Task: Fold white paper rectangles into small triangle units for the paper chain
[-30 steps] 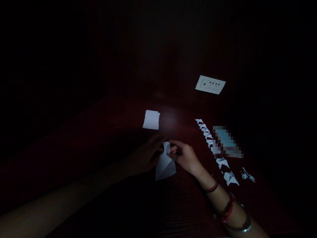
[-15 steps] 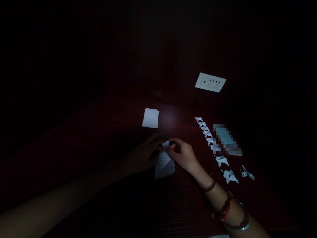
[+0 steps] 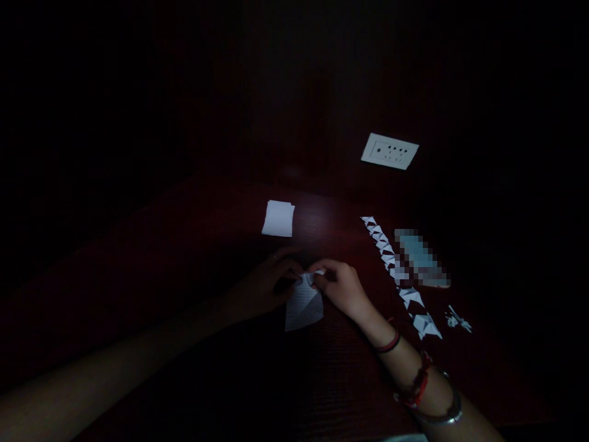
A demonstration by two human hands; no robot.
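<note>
The scene is very dark. A small white paper [image 3: 304,306] with faint lines lies on a dark red table [image 3: 193,245]. My left hand [image 3: 264,285] and my right hand [image 3: 338,287] meet at the paper's top edge, and both pinch it with closed fingers. The top edge is folded over between my fingertips. Red bands and a metal bangle circle my right wrist.
A stack of white paper squares [image 3: 278,218] lies beyond my hands. A row of small folded white paper pieces [image 3: 398,276] runs down the right side, beside a blurred light-blue flat object [image 3: 419,258]. A few paper scraps [image 3: 458,320] and a white wall socket [image 3: 389,151] are further right.
The upright curl at the paper's top edge has been pressed down flatter between my fingers. The paper and both hands sit slightly further left in the view.
</note>
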